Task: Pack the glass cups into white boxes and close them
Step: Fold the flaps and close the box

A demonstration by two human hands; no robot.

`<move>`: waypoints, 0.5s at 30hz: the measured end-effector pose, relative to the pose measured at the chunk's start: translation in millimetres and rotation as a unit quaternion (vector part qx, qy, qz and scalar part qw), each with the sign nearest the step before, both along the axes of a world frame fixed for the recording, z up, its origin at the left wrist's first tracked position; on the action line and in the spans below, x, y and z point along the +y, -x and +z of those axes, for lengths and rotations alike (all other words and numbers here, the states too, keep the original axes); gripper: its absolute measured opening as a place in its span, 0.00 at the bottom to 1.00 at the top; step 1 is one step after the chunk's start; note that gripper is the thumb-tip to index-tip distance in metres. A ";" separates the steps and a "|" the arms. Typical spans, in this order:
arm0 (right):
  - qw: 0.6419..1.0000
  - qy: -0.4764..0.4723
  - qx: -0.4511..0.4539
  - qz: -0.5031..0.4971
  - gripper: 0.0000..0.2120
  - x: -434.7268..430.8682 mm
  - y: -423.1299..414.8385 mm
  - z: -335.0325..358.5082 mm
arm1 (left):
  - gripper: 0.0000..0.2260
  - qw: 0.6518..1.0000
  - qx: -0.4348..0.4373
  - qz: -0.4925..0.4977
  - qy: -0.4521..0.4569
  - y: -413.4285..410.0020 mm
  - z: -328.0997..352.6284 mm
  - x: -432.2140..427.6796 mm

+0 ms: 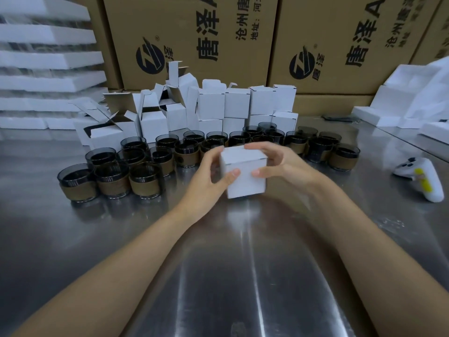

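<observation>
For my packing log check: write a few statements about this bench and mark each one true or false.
1. The left hand and right hand both hold one white box. True.
2. That box's lid stands open. False: it is shut.
3. The glass cups wear brown sleeves. True.
4. The white controller lies left of the cups. False: it lies to their right, on the metal table.
</observation>
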State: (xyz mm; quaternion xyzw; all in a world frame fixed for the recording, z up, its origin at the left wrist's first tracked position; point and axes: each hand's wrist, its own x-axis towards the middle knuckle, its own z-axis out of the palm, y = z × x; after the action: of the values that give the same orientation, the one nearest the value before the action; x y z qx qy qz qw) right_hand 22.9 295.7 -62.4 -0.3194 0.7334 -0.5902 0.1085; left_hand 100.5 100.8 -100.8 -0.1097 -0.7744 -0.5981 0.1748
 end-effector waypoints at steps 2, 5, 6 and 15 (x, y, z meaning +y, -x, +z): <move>0.997 0.050 -0.002 -0.063 0.28 15.2 14.0 11.6 | 0.22 0.997 0.030 0.047 0.060 4.6 -4.2 0.4; 0.970 0.170 -0.021 -0.174 0.32 32.2 42.0 25.4 | 0.13 0.922 0.165 0.166 0.307 13.4 -3.8 -2.5; 0.960 0.186 -0.010 -0.211 0.32 34.9 51.7 29.8 | 0.12 0.896 0.197 0.170 0.359 17.0 -2.5 -1.6; 0.890 0.113 0.120 -0.425 0.26 35.3 150.1 59.9 | 0.09 0.894 0.079 0.163 0.409 59.5 -2.6 -4.5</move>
State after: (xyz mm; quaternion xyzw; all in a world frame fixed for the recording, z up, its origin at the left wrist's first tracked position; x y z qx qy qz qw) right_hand -127.2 330.9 -2.5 -0.0553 0.7348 -0.6160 -0.2785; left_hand 41.0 96.2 -103.4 -0.0912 -0.9412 -0.1812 0.2701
